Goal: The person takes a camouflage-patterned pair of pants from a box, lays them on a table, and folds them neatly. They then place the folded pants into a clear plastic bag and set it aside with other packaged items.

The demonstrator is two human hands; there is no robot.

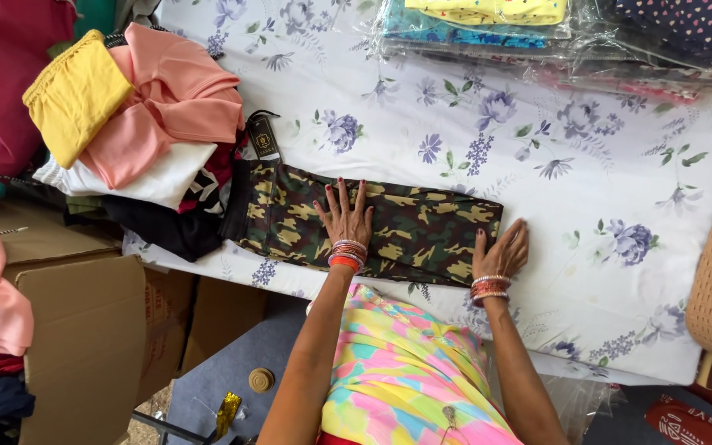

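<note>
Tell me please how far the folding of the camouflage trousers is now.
Done: the camouflage trousers lie folded into a long narrow strip on the flowered sheet. In hand: the left hand presses flat on the middle, and the right hand touches the end. Left: the strip is not yet folded shorter, unlike the clothes pile.

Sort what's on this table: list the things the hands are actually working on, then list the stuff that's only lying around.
In hand:
camouflage garment, folded flat on the floral sheet
left hand, pressed flat on it
right hand, at its right end
hang tag

Lying about:
clothes pile
yellow garment
plastic-wrapped packs
cardboard box
</note>
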